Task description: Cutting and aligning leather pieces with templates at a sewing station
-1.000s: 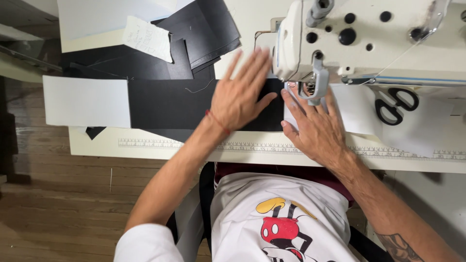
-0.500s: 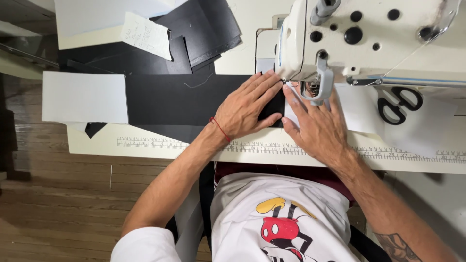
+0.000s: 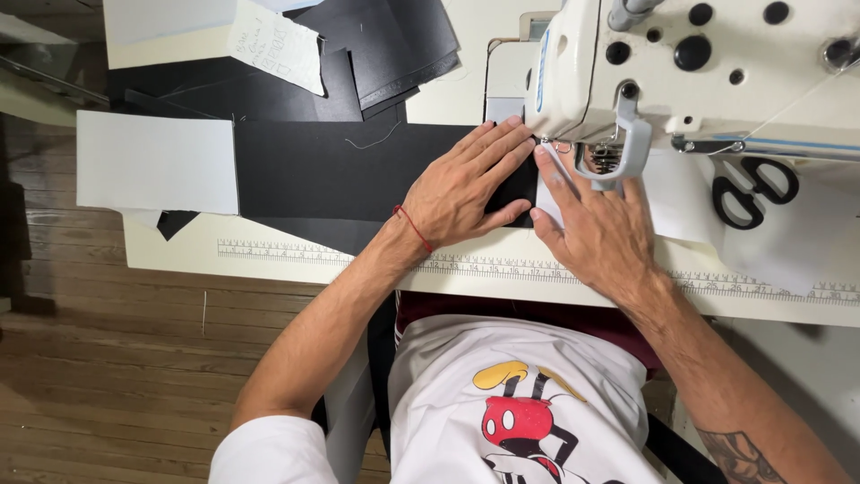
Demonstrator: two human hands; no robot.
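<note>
A long strip of black fabric joined to a white piece lies flat on the cream sewing table. My left hand presses flat on the black fabric, fingers spread toward the needle. My right hand lies flat beside it, fingers reaching under the presser foot area of the white sewing machine. Both hands touch the fabric with their palms down, and neither grips anything.
Black scissors lie on the table right of the machine. More black fabric pieces and a white paper note sit at the back left. A printed ruler runs along the table's front edge. Wooden floor lies to the left.
My left hand has slid right along the black fabric toward the needle and flattened. My right hand has stayed near the presser foot. The fabric has shifted slightly right.
</note>
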